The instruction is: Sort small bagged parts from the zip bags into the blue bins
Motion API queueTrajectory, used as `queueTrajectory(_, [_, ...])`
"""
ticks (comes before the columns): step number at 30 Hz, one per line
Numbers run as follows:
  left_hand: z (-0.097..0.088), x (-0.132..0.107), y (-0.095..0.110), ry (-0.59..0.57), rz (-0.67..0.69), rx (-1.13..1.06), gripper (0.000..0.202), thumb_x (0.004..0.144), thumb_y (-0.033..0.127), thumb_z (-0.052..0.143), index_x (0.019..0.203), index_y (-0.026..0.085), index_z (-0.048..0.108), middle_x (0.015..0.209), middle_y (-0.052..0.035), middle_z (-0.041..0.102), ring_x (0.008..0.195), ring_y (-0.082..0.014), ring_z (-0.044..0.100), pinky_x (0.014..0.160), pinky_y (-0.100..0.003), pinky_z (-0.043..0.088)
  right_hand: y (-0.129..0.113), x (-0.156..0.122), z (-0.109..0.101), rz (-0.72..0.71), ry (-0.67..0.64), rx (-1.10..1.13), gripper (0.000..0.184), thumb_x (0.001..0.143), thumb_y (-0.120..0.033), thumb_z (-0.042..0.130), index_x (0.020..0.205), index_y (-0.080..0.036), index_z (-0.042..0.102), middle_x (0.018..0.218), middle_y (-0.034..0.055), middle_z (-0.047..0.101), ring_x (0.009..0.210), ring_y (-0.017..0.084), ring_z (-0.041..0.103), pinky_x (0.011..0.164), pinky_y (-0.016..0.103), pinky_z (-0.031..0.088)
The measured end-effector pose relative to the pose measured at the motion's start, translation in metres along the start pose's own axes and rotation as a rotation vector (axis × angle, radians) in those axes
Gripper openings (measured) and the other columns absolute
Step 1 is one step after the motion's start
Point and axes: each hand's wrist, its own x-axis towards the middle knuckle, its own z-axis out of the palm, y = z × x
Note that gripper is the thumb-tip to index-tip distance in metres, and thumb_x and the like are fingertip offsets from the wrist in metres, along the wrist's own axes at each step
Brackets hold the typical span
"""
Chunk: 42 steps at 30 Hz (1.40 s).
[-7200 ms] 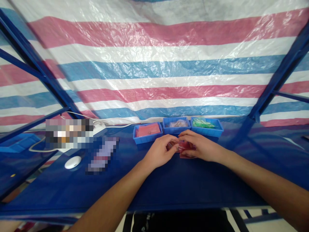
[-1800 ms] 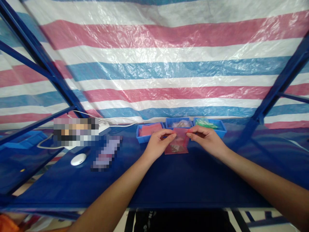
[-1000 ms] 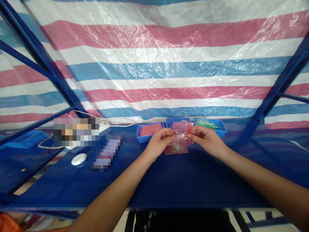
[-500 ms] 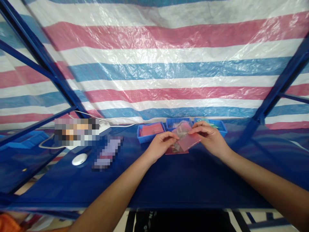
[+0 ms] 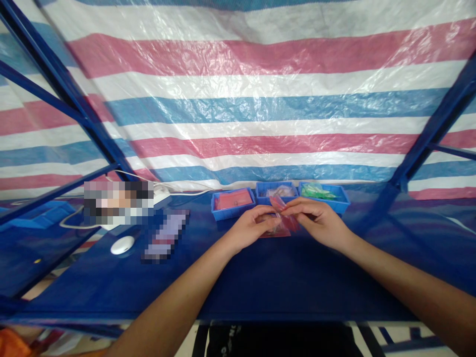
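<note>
Pink bag [image 5: 293, 223] — spread half a second ago, now folded and bunched. Left hand [image 5: 246, 230], right hand [image 5: 323, 221]: both pinching it narrowly, over the surface [image 5: 297, 282]. Advisable — light fingertip grip, film smoothed.

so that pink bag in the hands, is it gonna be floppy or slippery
Probably floppy: the pink bag looks creased and bent. It seems to be thin film, so likely light. Its shiny highlights hint that it may slip.
</note>
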Motion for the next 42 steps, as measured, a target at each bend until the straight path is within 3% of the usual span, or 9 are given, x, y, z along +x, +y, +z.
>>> queueTrajectory(4, [0.004, -0.004, 0.004, -0.141, -0.007, -0.069, 0.037, 0.082, 0.044, 0.085, 0.100, 0.015, 0.074, 0.100, -0.0087, 0.079, 0.099, -0.0250, 0.075, 0.096, -0.038, 0.057, -0.005, -0.001, 0.004, 0.034, -0.109, 0.140, 0.032, 0.096, -0.021, 0.055, 0.108, -0.031, 0.083, 0.115, 0.0048, 0.079, 0.099, 0.025, 0.075, 0.084, 0.040, 0.061])
queueTrajectory(8, [0.003, -0.004, 0.004, -0.186, -0.019, -0.090, 0.039, 0.083, 0.046, 0.084, 0.106, 0.016, 0.074, 0.100, -0.0096, 0.080, 0.102, -0.0291, 0.077, 0.096, -0.041, 0.058, -0.005, -0.002, 0.005, 0.132, -0.101, 0.189, 0.028, 0.099, -0.028, 0.057, 0.111, -0.027, 0.082, 0.110, 0.0053, 0.080, 0.092, 0.023, 0.075, 0.086, 0.039, 0.061])
queueTrajectory(12, [0.000, 0.000, -0.004, -0.120, -0.011, -0.039, 0.041, 0.082, 0.046, 0.084, 0.108, 0.015, 0.077, 0.107, -0.0113, 0.080, 0.103, -0.0304, 0.077, 0.093, -0.039, 0.058, -0.007, -0.003, 0.005, 0.191, -0.097, 0.232, 0.027, 0.100, -0.040, 0.061, 0.111, -0.025, 0.081, 0.105, 0.0065, 0.080, 0.083, 0.022, 0.073, 0.078, 0.037, 0.061])
queueTrajectory(15, [-0.001, 0.003, -0.009, -0.036, -0.002, 0.000, 0.041, 0.082, 0.040, 0.083, 0.114, 0.015, 0.079, 0.114, -0.0116, 0.080, 0.103, -0.0295, 0.075, 0.093, -0.039, 0.058, -0.004, -0.002, 0.005, 0.194, 0.003, 0.217, 0.027, 0.098, -0.043, 0.066, 0.115, -0.026, 0.077, 0.103, 0.0065, 0.078, 0.081, 0.021, 0.071, 0.069, 0.033, 0.059])
queueTrajectory(19, [-0.001, 0.004, -0.009, 0.007, -0.057, -0.042, 0.042, 0.080, 0.033, 0.083, 0.119, 0.017, 0.079, 0.113, -0.0101, 0.080, 0.098, -0.0277, 0.076, 0.087, -0.037, 0.059, 0.003, 0.000, 0.005, 0.216, 0.146, 0.131, 0.048, 0.090, -0.045, 0.078, 0.133, -0.028, 0.066, 0.113, 0.0085, 0.073, 0.089, 0.022, 0.069, 0.064, 0.030, 0.057])
queueTrajectory(22, [-0.001, 0.003, -0.007, 0.001, -0.030, -0.022, 0.040, 0.080, 0.033, 0.084, 0.116, 0.016, 0.079, 0.108, -0.0101, 0.081, 0.093, -0.0257, 0.075, 0.082, -0.033, 0.057, 0.010, 0.001, 0.005, 0.272, 0.118, 0.177, 0.070, 0.081, -0.046, 0.086, 0.143, -0.030, 0.057, 0.121, 0.0080, 0.069, 0.097, 0.023, 0.070, 0.061, 0.028, 0.057])
queueTrajectory(27, [-0.002, 0.005, -0.006, -0.042, 0.025, -0.055, 0.048, 0.081, 0.040, 0.086, 0.120, 0.016, 0.074, 0.111, -0.0108, 0.079, 0.093, -0.0233, 0.074, 0.084, -0.031, 0.055, 0.016, 0.001, 0.008, 0.371, -0.095, 0.277, 0.039, 0.086, -0.050, 0.081, 0.113, -0.023, 0.070, 0.088, 0.0023, 0.073, 0.065, 0.016, 0.063, 0.050, 0.026, 0.050])
queueTrajectory(33, [-0.005, 0.008, -0.006, 0.116, 0.099, 0.025, 0.039, 0.077, 0.041, 0.089, 0.100, 0.014, 0.073, 0.102, -0.0078, 0.079, 0.090, -0.0196, 0.073, 0.089, -0.030, 0.053, 0.018, 0.003, 0.008, 0.343, 0.007, 0.384, 0.035, 0.084, -0.048, 0.083, 0.103, -0.022, 0.070, 0.092, 0.0018, 0.076, 0.066, 0.014, 0.063, 0.057, 0.027, 0.051])
queueTrajectory(42, [-0.009, 0.010, -0.009, 0.105, 0.190, 0.011, 0.042, 0.080, 0.039, 0.086, 0.111, 0.015, 0.071, 0.113, -0.0111, 0.079, 0.099, -0.0218, 0.074, 0.096, -0.036, 0.055, 0.019, 0.004, 0.007, 0.302, 0.131, 0.358, 0.034, 0.081, -0.045, 0.086, 0.102, -0.023, 0.072, 0.093, 0.0021, 0.078, 0.067, 0.014, 0.064, 0.065, 0.030, 0.053])
